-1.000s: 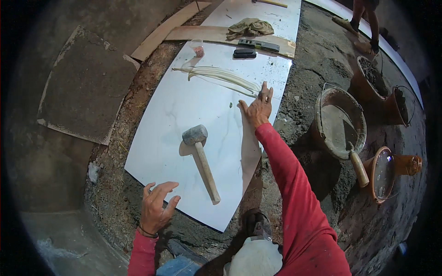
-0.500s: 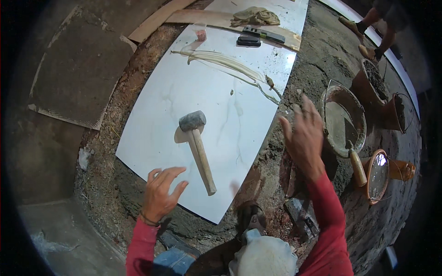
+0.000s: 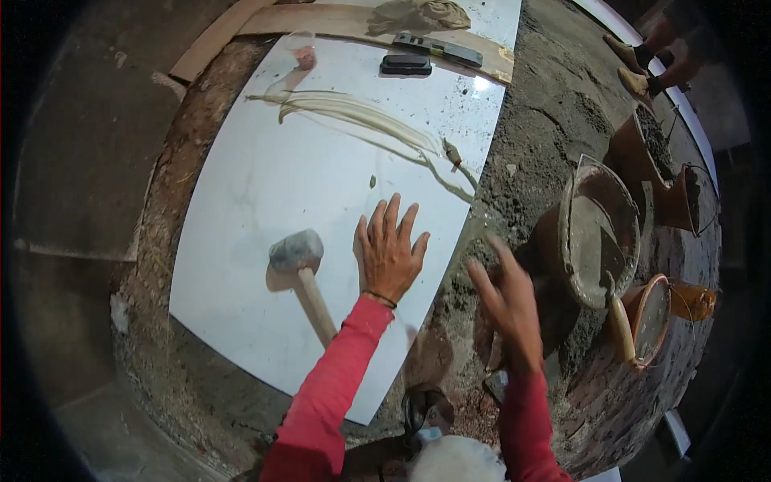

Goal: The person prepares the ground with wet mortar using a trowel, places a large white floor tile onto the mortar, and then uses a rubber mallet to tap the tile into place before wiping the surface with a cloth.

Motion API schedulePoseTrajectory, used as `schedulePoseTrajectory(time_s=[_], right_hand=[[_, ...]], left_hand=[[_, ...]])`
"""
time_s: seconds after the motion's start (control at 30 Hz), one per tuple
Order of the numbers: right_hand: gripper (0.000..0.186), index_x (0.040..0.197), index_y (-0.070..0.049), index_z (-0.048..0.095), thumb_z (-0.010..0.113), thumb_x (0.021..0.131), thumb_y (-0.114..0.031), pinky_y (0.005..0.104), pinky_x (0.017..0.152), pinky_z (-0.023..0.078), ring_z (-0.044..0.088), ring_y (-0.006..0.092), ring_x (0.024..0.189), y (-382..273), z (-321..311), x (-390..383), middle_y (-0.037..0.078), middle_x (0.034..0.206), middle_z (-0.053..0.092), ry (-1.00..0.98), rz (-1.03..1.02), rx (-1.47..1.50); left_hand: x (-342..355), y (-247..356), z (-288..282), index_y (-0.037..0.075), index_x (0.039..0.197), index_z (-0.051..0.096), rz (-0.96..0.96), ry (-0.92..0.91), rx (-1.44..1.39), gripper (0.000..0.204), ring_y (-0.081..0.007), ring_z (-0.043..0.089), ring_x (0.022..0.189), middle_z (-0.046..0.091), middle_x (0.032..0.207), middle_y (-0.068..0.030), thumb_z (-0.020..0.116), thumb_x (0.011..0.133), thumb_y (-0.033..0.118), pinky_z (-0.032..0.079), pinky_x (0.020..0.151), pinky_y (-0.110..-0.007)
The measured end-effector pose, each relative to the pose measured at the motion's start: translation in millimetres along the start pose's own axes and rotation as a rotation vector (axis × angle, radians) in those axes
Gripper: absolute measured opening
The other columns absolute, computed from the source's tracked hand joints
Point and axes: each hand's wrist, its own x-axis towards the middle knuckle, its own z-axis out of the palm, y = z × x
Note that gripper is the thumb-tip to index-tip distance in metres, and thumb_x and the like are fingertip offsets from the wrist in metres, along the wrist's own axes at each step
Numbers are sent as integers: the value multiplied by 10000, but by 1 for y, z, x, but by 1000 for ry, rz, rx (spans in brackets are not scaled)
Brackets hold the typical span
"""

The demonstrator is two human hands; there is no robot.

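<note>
My left hand (image 3: 391,253) is over the middle of a large white tile (image 3: 233,201), fingers spread and palm down; whether it presses on the surface I cannot tell. Beside it lies a rubber mallet (image 3: 296,251) with a grey head, its wooden handle running partly under my left forearm. My right hand (image 3: 507,305) hovers over the rough mortar bed (image 3: 514,201) just off the tile's right edge, fingers apart and holding nothing. To its right stands a bucket of wet grey mix (image 3: 566,233), where a wooden-handled trowel (image 3: 620,325) rests against the rim.
A bundle of pale string (image 3: 353,111) stretches across the tile. Farther up are a black case (image 3: 405,64), a spirit level (image 3: 440,50), a cloth (image 3: 422,14) and a wooden board (image 3: 321,22). More buckets (image 3: 654,309) stand at right. Another person's feet (image 3: 634,80) show at upper right.
My left hand has moved from the tile's near edge up and right, past the mallet. My right hand has dropped lower and slightly left. The whole view has shifted a little.
</note>
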Motion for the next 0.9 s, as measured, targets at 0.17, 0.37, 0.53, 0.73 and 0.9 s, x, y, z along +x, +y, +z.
schedulePoseTrajectory(time_s=[0.17,0.37,0.53,0.73,0.9], right_hand=[[511,1265,15,566,685,929,-350,447,732,532,688,392,820,-68,61,251,224,919,704,484,-443,174],[755,1306,9,551,727,833,-553,567,857,484,580,468,1037,-126,66,496,287,1055,641,816,-672,-538],[991,1526,-85,384,576,822,-756,535,1077,408,656,432,1068,-128,71,541,237,1141,699,527,-520,-722],[501,1242,-58,560,666,844,-343,459,895,509,672,379,997,-98,26,599,216,1116,688,736,-636,-130],[320,1203,6,598,657,952,-183,320,859,532,647,189,1001,-188,31,415,109,1129,677,634,-761,768]], left_hand=[[10,20,6,218,1487,454,-41,-80,-15,550,-322,266,1475,330,1594,-93,567,970,367,191,1186,-565],[12,21,6,237,1455,488,-100,-130,-84,542,-323,305,1466,375,1574,-104,614,949,384,235,1168,-600],[2,-3,5,274,1455,475,-117,-100,-40,582,-302,356,1437,373,1576,-81,653,923,428,333,1116,-585],[9,9,9,268,1498,439,-104,-51,-169,588,-275,302,1480,339,1610,-59,610,959,430,273,1169,-554],[-9,6,17,266,1527,391,-149,-208,-118,572,-306,291,1476,341,1604,-71,489,999,462,171,1199,-554]])
